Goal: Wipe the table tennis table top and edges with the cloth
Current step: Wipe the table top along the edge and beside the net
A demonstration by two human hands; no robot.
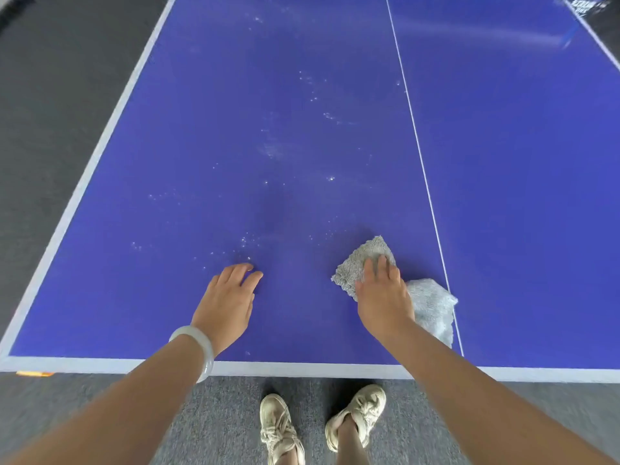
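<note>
Near the 6 o'clock edge of the desk (302,203), the cloth (357,266) is pressed flat by the open-fingered right hand (382,297), the empty left hand (228,303) rested flat at its 9 o'clock; top-wiping is judged early, a sweep toward the 12 o'clock specks (312,92) being required.

Grey carpet (218,414) covers the floor below the near edge of the table tennis table (302,368), and it looks darker, almost charcoal, along the left edge. A small orange tag (34,373) shows under the near left corner. Past the far left corner I see a black strip (13,11), too blurred to name. The light is soft and even.
</note>
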